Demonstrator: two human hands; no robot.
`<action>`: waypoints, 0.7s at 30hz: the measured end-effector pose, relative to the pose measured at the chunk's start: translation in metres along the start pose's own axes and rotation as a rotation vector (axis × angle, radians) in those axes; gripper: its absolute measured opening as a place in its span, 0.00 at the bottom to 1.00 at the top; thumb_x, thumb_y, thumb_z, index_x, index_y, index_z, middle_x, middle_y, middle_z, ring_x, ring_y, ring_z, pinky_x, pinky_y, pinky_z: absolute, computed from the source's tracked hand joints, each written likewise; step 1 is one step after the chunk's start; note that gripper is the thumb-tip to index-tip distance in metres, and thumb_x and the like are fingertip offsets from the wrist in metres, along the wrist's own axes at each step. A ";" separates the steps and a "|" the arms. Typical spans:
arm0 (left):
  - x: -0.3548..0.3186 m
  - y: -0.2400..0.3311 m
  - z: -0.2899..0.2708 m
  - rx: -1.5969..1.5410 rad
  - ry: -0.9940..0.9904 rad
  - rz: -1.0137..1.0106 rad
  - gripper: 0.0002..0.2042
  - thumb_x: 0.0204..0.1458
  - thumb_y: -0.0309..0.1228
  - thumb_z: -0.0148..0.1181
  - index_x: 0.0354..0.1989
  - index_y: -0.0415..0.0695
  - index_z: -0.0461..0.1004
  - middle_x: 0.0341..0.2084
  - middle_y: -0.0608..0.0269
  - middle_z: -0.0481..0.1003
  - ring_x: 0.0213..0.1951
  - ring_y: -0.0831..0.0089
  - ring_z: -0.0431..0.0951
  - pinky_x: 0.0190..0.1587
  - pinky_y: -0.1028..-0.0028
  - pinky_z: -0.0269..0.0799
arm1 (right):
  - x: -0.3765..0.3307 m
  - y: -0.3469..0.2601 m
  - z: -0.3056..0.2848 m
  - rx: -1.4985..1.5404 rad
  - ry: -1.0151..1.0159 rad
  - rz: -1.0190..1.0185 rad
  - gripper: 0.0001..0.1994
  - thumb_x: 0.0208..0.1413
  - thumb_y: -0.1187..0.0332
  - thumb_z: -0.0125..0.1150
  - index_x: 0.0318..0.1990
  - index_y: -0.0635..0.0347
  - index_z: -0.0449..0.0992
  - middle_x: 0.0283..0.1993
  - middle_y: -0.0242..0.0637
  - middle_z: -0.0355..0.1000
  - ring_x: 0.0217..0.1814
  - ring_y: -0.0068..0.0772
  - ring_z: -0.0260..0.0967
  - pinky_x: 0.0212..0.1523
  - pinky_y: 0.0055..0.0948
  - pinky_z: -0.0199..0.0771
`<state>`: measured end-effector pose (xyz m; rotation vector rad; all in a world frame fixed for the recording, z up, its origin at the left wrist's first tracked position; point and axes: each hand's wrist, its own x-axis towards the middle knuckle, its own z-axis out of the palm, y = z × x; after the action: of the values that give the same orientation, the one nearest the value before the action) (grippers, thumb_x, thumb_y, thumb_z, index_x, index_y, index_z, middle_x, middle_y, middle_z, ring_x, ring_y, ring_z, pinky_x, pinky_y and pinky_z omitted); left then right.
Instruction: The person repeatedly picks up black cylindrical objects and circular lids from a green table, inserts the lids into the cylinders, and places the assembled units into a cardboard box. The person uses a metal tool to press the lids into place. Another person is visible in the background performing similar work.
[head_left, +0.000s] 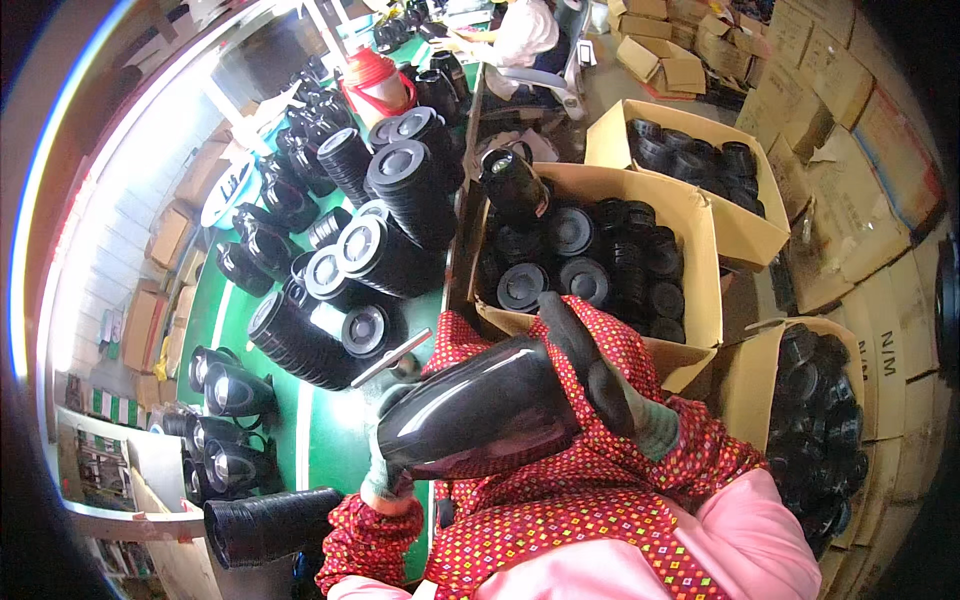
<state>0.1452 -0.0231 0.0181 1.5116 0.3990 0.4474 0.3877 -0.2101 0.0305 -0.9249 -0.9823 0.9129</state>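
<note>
A glossy black plastic shell (480, 405), rounded and long, lies across my lap. My right hand (590, 365), in a dark glove with a green cuff, wraps over its right end from above. My left hand (385, 465), in a greenish glove, grips its lower left end. Both forearms wear red patterned sleeves. A slim metal tool (392, 357) lies on the green table just above the shell.
Stacks of black round lids (385, 250) and black housings (235, 390) crowd the green table (330, 440). Open cardboard boxes (690, 240) of black round parts stand ahead and to the right. A red jug (375, 80) and another person (520, 30) are at the far end.
</note>
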 end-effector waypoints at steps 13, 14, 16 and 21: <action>0.012 -0.028 0.023 -0.175 0.049 -0.080 0.30 0.68 0.50 0.44 0.62 0.33 0.74 0.58 0.48 0.78 0.59 0.58 0.79 0.65 0.59 0.74 | -0.016 0.009 -0.009 -0.517 0.000 -0.320 0.49 0.61 0.35 0.60 0.78 0.64 0.56 0.81 0.61 0.50 0.84 0.67 0.42 0.81 0.58 0.38; 0.014 -0.020 0.020 -0.052 0.107 -0.021 0.32 0.68 0.52 0.43 0.61 0.33 0.74 0.58 0.48 0.78 0.59 0.58 0.79 0.65 0.59 0.73 | -0.020 0.020 -0.002 -0.357 0.107 -0.228 0.46 0.65 0.40 0.58 0.79 0.65 0.55 0.81 0.55 0.52 0.83 0.59 0.46 0.81 0.52 0.41; 0.023 -0.004 0.020 0.142 0.150 0.089 0.35 0.69 0.55 0.39 0.60 0.33 0.75 0.57 0.49 0.78 0.59 0.58 0.78 0.65 0.60 0.73 | -0.024 0.033 0.003 -0.050 0.319 -0.076 0.40 0.71 0.48 0.56 0.79 0.66 0.53 0.81 0.46 0.54 0.82 0.46 0.52 0.81 0.43 0.46; 0.030 -0.022 0.011 0.374 0.231 0.148 0.40 0.70 0.61 0.33 0.60 0.32 0.76 0.54 0.50 0.80 0.57 0.59 0.80 0.66 0.61 0.71 | -0.046 0.049 -0.010 0.193 0.396 0.128 0.38 0.73 0.52 0.55 0.81 0.64 0.50 0.82 0.40 0.52 0.81 0.37 0.53 0.80 0.35 0.48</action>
<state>0.1769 -0.0175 -0.0028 1.8662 0.5771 0.6970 0.3747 -0.2386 -0.0298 -0.9643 -0.4933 0.8714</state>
